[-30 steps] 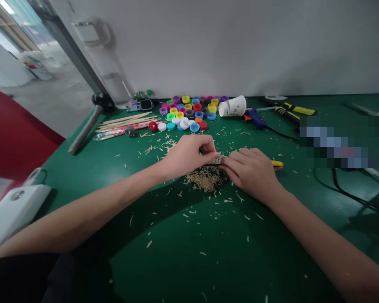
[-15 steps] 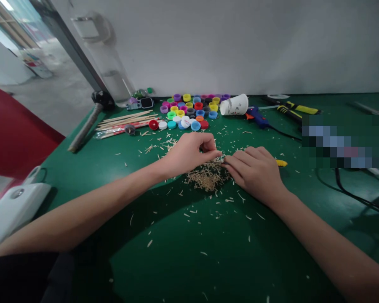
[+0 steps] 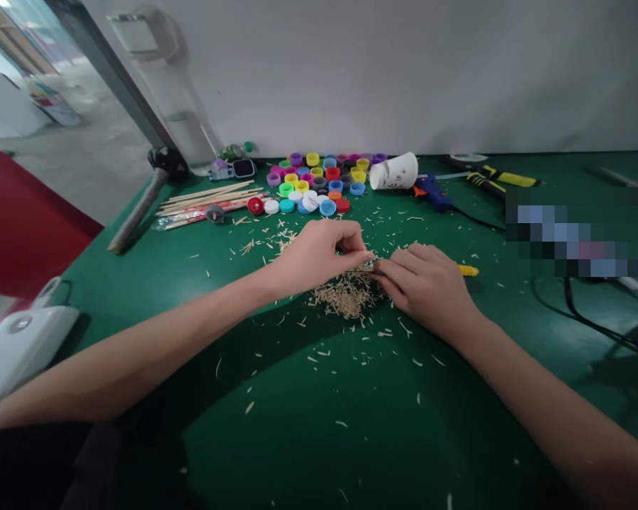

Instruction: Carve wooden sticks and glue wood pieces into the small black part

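Observation:
Near the middle of the green table, my left hand is closed, thumb and forefinger pinched together. What lies between those fingertips is too small to make out. Just to the right, my right hand wraps round a utility knife, whose yellow end sticks out beyond the knuckles. Its blade side points left toward the pinching fingers and is mostly hidden. Below both hands lies a heap of pale wood shavings, with loose slivers scattered all around.
Many coloured bottle caps, a tipped paper cup and a blue glue gun line the back. Wooden sticks and a hammer-like tool lie left. Yellow-black handled tools and a black cable are at right.
The view has shifted slightly. Both hands keep their grip close together over the shavings; the dark blade seen between them before is now barely visible.

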The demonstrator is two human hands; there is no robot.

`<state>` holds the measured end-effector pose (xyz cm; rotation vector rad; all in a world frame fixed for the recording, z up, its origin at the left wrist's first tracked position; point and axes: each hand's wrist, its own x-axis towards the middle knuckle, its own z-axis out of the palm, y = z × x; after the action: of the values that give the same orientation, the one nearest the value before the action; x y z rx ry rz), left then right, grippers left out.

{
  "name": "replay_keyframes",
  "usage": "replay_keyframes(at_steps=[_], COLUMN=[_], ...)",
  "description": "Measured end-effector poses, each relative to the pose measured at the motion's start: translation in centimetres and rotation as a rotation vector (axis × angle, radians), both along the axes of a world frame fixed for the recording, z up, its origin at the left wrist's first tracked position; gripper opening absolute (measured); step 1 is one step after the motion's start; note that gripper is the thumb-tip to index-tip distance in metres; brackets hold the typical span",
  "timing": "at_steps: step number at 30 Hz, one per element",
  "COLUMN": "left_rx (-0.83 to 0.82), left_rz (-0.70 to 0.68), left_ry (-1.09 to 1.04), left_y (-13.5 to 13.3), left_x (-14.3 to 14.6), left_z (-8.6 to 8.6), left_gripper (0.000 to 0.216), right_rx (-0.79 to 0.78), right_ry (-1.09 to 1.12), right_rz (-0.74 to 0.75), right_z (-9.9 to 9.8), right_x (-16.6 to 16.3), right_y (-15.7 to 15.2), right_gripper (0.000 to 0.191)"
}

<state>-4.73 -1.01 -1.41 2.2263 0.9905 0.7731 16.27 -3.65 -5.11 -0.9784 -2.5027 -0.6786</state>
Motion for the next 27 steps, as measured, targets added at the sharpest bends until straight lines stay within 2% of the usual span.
replay_keyframes(at_steps=[8,14,19,24,27], left_rx=[0.007,0.013,0.015,0.019,0.008], left_rz=[0.005,0.011,-0.003,0.02,0.012], left_ry=[0.02,0.03,0.007,0.013,0.012], left_y=[-0.15,0.05,0.28,0.25,0.06], left_x=[0.03,-0.12,-0.22,-0.18,-0.1], left_z=[-0.01,-0.06,-0.21,-0.28,-0.16], left_gripper=[0.013,0.017,0.016,0.017,0.016], right_rx=[-0.126,-0.004,0.036,0.024,-0.039], right_ry=[-0.016,0.03,0.011,0.021,0.007], right_rz=[-0.006,-0.014,0.003,-0.003,-0.016], right_z=[-0.34,-0.27,-0.01,0.08,-0.05], right_x=[0.01,0.01,0.08,0.09,-0.05], right_y=[0.84,0.28,0.04,0.03,0.26], right_gripper=[0.022,0.02,0.016,0.019,0.02])
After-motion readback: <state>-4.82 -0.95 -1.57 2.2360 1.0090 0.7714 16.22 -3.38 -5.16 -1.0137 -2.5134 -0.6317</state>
